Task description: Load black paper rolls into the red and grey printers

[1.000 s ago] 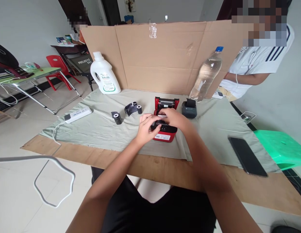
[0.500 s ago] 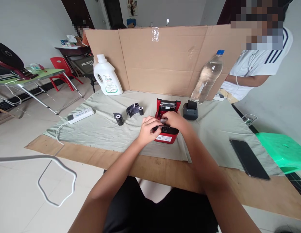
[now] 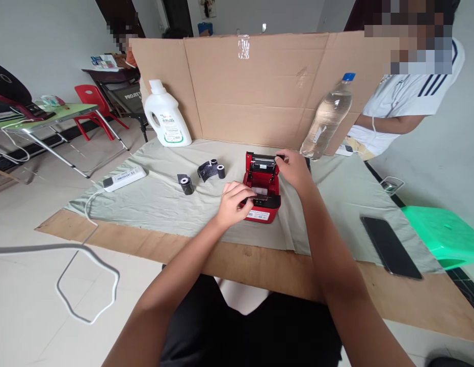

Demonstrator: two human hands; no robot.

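Note:
A red and black printer (image 3: 262,215) stands on the grey-green cloth with its lid (image 3: 262,164) raised. A pale roll (image 3: 259,191) lies inside it. My left hand (image 3: 236,204) is at the printer's front left edge, its fingers bent over a thin strip at the opening. My right hand (image 3: 292,167) pinches the upper right corner of the raised lid. Left of the printer are a black ribbon roll (image 3: 186,186) and a length of dark ribbon (image 3: 208,172) between two small spools. A small dark device is mostly hidden behind my right hand.
A white jug (image 3: 170,120) and a tilted water bottle (image 3: 328,120) stand before a cardboard screen (image 3: 256,92). A power strip (image 3: 126,178) lies left, a phone (image 3: 392,247) right. A person in a white shirt (image 3: 409,97) is beyond the screen's right end.
My right hand has moved from inside the printer up and right to the lid's corner, uncovering the pale roll. My left hand has stayed at the front edge.

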